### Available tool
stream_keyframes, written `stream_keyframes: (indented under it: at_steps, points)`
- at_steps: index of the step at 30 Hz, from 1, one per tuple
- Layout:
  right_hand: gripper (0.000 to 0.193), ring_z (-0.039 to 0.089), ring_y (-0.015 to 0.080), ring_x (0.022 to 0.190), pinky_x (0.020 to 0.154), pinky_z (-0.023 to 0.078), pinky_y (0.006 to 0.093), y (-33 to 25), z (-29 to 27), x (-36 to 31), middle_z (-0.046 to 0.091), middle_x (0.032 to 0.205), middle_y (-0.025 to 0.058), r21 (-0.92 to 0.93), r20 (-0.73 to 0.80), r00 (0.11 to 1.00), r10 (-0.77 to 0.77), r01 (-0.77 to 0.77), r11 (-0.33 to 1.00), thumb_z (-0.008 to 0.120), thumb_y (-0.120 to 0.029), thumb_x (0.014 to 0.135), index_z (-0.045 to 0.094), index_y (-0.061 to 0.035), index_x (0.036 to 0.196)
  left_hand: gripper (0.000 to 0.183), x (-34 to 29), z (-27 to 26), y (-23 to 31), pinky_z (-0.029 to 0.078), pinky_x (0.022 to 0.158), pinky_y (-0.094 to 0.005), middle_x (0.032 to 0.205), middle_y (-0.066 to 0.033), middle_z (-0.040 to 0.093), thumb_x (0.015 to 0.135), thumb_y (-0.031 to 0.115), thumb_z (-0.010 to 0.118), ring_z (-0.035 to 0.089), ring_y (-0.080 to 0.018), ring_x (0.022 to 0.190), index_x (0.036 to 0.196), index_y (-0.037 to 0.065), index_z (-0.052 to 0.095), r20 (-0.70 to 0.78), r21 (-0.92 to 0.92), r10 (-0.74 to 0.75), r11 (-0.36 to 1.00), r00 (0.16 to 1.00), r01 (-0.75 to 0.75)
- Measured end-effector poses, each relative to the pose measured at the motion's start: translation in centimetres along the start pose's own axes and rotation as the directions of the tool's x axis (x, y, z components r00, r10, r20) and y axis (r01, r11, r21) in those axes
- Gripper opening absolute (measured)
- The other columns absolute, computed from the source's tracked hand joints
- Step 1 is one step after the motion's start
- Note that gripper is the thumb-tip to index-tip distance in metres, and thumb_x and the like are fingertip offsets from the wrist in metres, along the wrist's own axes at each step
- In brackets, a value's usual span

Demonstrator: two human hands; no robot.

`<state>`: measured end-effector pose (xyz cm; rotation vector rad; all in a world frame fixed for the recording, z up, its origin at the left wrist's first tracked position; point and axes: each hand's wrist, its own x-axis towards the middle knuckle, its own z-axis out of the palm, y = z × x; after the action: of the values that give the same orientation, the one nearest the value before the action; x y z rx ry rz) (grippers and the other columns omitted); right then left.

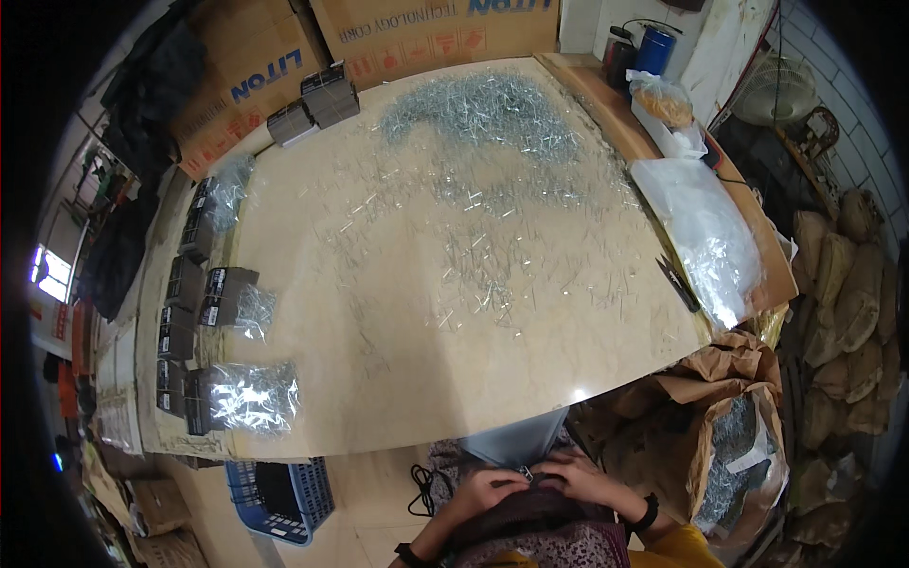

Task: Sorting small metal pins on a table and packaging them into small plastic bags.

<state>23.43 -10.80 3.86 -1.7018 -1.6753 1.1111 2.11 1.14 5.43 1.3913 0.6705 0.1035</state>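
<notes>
Both my hands are close together at the table's near edge, low in the view. My left hand [489, 494] has its fingers closed, and so does my right hand [579, 475]. Between them is a small dark piece with a shiny metal bit [526, 472], too small to name. Just beyond my fingers a grey-blue tub [511, 438] shows partly under the table edge. On the pale wooden tabletop [379, 407] many thin shiny metal pins [492, 293] lie scattered, with a dense pile of pins [502, 104] at the far side.
Small dark boxes [178, 331] and clear bags [254, 396] line the left edge. Dark pliers [678, 284] and a large clear plastic bag [705, 237] lie at the right. A paper sack of metal pieces [734, 454] stands lower right, a blue basket [281, 502] lower left. Cardboard cartons [436, 38] stand behind.
</notes>
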Motion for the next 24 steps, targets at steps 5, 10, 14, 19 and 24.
stream_keyframes:
  at_steps: [5,10,14,19,24]
  points:
    - [0.028,0.060,0.0398,0.106,0.088,0.050,0.0459,-0.6,-0.1,-0.2,0.065,0.111,0.0149,-0.050,0.178,0.984,-0.001,0.010,0.999,0.063,-0.020,0.090,0.066,-0.0145,0.117,0.018,-0.1,-0.6,-1.9,0.050,0.091,-0.0303,0.105,-0.0128,0.072,0.091,0.012,0.067,0.067,-0.0202,0.100,0.103,0.000,0.071,0.197,0.071,0.092,0.992,0.976,-0.107]
    - [0.031,0.062,0.0299,0.089,0.080,0.052,0.0389,-4.3,-3.6,0.6,0.065,0.094,0.0076,-0.171,0.106,0.952,-0.288,0.302,0.938,0.068,-0.007,0.074,0.071,-0.0140,0.104,0.021,-1.3,-1.5,3.1,0.049,0.095,-0.0331,0.111,-0.0140,0.070,0.088,0.012,0.070,0.065,-0.0245,0.108,0.106,0.001,0.070,0.251,0.217,0.128,0.959,0.960,-0.184]
    - [0.029,0.063,0.0258,0.091,0.080,0.051,0.0378,-9.6,-8.2,3.8,0.064,0.092,0.0080,-0.231,-0.113,0.873,-0.474,0.441,0.867,0.070,0.000,0.067,0.071,-0.0068,0.094,0.033,-1.7,-2.5,11.0,0.051,0.094,-0.0358,0.120,-0.0156,0.067,0.084,0.008,0.074,0.065,-0.0254,0.111,0.117,0.006,0.067,-0.212,-0.003,0.357,0.931,0.910,-0.366]
    - [0.035,0.061,0.0283,0.094,0.084,0.048,0.0382,-14.0,-11.8,8.9,0.064,0.101,0.0091,-0.300,-0.223,0.769,-0.599,0.530,0.793,0.070,-0.001,0.075,0.067,-0.0053,0.110,0.044,0.3,-6.2,12.8,0.055,0.089,-0.0329,0.108,-0.0130,0.072,0.080,0.005,0.079,0.069,-0.0224,0.103,0.121,0.002,0.064,-0.139,0.433,0.419,0.841,0.897,-0.325]
    - [0.035,0.058,0.0328,0.100,0.087,0.047,0.0400,-13.6,-11.5,12.4,0.064,0.110,0.0121,-0.019,-0.356,0.844,-0.400,0.422,0.907,0.073,-0.005,0.080,0.064,-0.0062,0.114,0.048,2.8,-8.5,13.2,0.055,0.084,-0.0283,0.107,-0.0086,0.072,0.081,0.007,0.080,0.066,-0.0122,0.097,0.124,0.000,0.061,-0.360,0.288,0.436,0.893,0.825,-0.346]
